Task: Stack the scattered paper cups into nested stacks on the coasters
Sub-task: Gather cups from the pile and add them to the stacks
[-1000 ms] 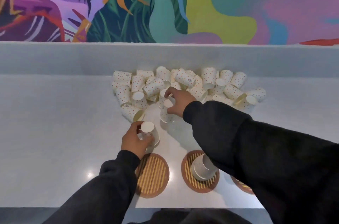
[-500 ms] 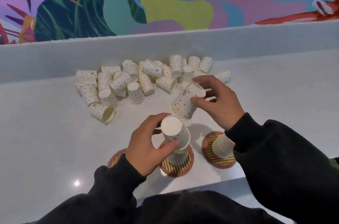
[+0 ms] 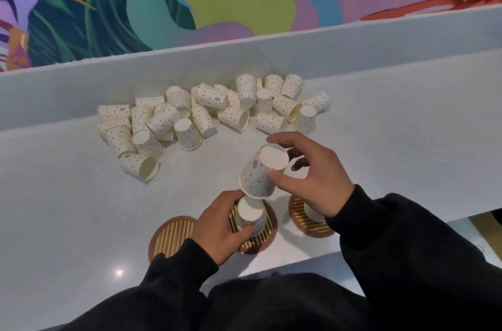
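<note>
My left hand [image 3: 220,230] grips an upside-down cup stack [image 3: 250,215] standing on the middle coaster [image 3: 269,233]. My right hand [image 3: 312,178] holds a dotted paper cup [image 3: 258,176] upside down and tilted, its rim just above the stack's top. A bare left coaster [image 3: 171,233] lies beside my left wrist. The right coaster [image 3: 301,218] carries an upturned cup [image 3: 312,215], mostly hidden by my right hand. Several scattered dotted cups [image 3: 206,113] lie in a pile further back on the white counter [image 3: 68,208].
A raised white ledge [image 3: 353,40] runs behind the pile, with a colourful mural wall above it. The counter's front edge [image 3: 298,257] is just below the coasters. My dark sleeves fill the lower part of the view.
My left hand lowered its cup onto the middle coaster's stack. My right hand carried its cup from near the pile down to just over that stack.
</note>
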`<state>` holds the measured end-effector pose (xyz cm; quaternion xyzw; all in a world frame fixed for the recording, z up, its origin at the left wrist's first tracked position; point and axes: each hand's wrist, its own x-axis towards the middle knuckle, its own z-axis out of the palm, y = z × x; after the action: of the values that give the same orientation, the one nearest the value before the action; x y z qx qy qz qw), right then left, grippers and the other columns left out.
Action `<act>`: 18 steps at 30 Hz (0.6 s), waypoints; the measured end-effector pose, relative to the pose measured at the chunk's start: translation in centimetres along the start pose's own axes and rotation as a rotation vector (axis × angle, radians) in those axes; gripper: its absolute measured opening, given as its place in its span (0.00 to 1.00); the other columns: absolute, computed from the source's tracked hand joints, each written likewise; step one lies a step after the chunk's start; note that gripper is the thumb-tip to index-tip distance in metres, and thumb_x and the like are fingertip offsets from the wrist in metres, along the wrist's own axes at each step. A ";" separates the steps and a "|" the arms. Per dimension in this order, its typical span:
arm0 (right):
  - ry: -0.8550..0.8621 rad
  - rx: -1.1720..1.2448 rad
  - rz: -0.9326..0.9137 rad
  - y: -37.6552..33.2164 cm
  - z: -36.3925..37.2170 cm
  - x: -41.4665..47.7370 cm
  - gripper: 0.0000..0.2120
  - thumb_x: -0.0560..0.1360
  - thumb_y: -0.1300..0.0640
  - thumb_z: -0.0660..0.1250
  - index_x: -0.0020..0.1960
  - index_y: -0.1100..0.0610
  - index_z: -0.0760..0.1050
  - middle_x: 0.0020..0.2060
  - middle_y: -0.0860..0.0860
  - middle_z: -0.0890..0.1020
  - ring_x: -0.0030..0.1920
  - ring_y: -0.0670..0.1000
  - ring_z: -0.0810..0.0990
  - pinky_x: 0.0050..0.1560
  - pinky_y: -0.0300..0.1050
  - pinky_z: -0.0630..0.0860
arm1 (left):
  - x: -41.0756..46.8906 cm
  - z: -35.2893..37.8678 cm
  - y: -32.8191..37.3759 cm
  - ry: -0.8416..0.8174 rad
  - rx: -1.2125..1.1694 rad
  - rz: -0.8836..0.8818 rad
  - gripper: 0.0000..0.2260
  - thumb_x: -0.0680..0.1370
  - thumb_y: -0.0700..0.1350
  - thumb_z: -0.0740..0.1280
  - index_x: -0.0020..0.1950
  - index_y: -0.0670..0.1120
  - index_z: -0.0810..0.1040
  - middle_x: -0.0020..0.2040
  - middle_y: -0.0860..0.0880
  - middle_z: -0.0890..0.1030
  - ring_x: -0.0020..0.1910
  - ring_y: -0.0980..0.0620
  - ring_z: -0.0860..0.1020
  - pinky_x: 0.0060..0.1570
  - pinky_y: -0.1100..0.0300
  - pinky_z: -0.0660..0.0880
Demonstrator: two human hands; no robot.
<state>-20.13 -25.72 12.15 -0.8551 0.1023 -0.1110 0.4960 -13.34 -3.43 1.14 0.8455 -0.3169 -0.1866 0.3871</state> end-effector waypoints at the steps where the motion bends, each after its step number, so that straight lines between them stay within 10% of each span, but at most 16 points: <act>1: -0.017 -0.005 -0.007 0.2 0.2 -0.2 0.24 0.71 0.52 0.77 0.65 0.42 0.76 0.58 0.37 0.81 0.55 0.45 0.79 0.49 0.39 0.77 | -0.1 0.2 -0.4 -0.002 0.001 -0.012 0.29 0.71 0.69 0.70 0.69 0.68 0.65 0.64 0.68 0.72 0.62 0.68 0.72 0.63 0.61 0.74; 18: -0.289 -0.274 -0.059 4.2 4.6 -1.6 0.27 0.72 0.45 0.74 0.69 0.41 0.71 0.63 0.38 0.77 0.56 0.38 0.72 0.57 0.35 0.69 | -0.4 1.5 -2.4 0.019 -0.038 -0.083 0.30 0.70 0.65 0.74 0.69 0.65 0.68 0.63 0.64 0.75 0.61 0.63 0.75 0.61 0.56 0.78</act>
<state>-20.55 -23.53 6.10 -0.9244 0.0191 0.0131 0.3808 -13.55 -2.75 -1.70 0.8521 -0.2742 -0.2002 0.3982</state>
